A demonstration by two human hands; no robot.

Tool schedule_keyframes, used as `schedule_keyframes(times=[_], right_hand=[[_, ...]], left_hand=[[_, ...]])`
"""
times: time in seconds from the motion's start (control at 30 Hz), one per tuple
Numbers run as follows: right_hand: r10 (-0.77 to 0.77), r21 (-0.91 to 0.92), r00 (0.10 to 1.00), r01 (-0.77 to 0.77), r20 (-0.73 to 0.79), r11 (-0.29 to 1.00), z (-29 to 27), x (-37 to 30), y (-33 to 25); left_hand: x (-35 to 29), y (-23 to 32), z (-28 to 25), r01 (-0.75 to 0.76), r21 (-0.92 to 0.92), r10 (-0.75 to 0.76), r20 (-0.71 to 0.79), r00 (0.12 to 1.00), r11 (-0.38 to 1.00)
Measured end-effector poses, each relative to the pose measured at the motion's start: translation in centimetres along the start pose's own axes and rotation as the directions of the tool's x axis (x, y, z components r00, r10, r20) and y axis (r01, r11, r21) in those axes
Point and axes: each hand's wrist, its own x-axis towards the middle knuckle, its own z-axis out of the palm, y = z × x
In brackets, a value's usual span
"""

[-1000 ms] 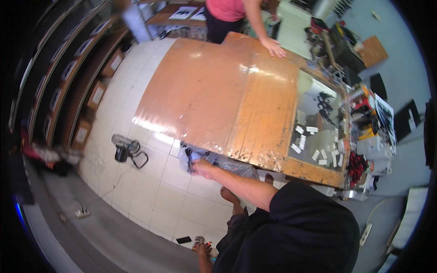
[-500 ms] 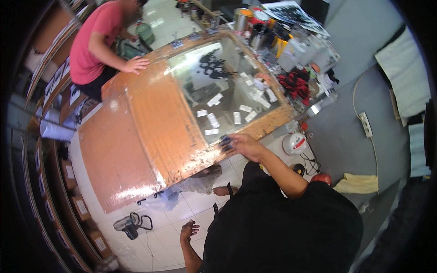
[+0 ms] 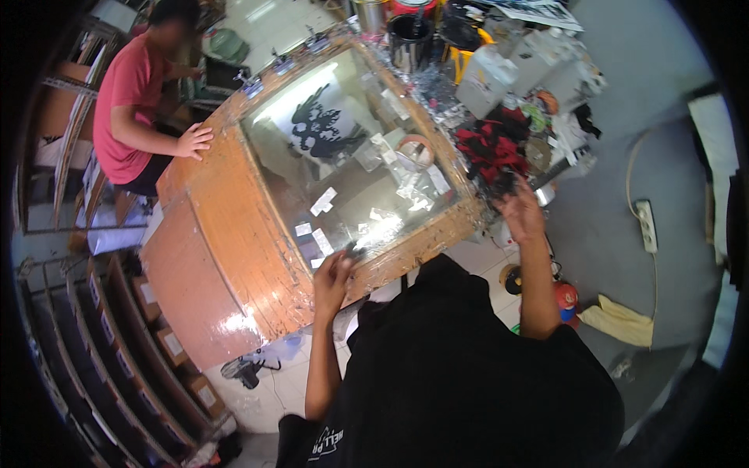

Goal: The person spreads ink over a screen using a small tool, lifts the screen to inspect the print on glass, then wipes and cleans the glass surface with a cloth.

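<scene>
1. We are holding our left hand (image 3: pixel 334 279) at the glass's (image 3: pixel 292 210) near edge, a dark thing (image 3: pixel 355 250) showing at its fingertips; we cannot tell its grip.
2. We are holding our right hand (image 3: pixel 521 217) by the rags (image 3: pixel 488 148) beside the table (image 3: pixel 226 210); whether it is pinching, we cannot tell.

White power strip (image 3: pixel 646 226) on grey wall (image 3: pixel 601 187), right; yellow cloth (image 3: pixel 619 320) below it. Shelving (image 3: pixel 117 351) on left, cardboard boxes (image 3: pixel 206 395) on it. Black corded device (image 3: pixel 245 371) on tile floor (image 3: pixel 289 388).
</scene>
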Motion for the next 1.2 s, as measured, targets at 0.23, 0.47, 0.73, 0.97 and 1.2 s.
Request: schedule_keyframes(times=[0.23, 0.47, 0.73, 0.97, 1.2], right_hand=[[-0.015, 0.017, 1.000, 0.014, 0.022, 1.000, -0.1, 1.9, -5.0], [-0.222, -0.485, 0.964, 0.264, 0.144, 0.833, 5.6, 4.9, 2.0], [-0.228, -0.816, 0.785, 0.570, 0.576, -0.100, 11.1, 8.9, 10.5], [-0.274, -0.747, 0.698, 0.584, 0.662, -0.318, 9.0, 13.2, 8.6], [-0.303, -0.814, 0.759, 0.497, 0.576, -0.302, 9.6, 15.4, 5.2]], left_hand=[[16.5, 8.7, 5.1, -0.511, 0.531, 0.509, 0.164, 0.845, 0.676], [27.5, 11.0, 5.7, -0.816, 0.573, 0.314, 0.762, 0.566, 0.080], [30.7, 11.2, 4.7, -0.918, 0.397, 0.233, 0.892, 0.388, 0.006], [28.9, 8.5, 1.6, -0.942, 0.322, 0.475, 0.846, 0.241, -0.095], [22.5, 8.2, -2.7, -0.881, 0.467, 0.616, 0.675, 0.406, 0.068]])
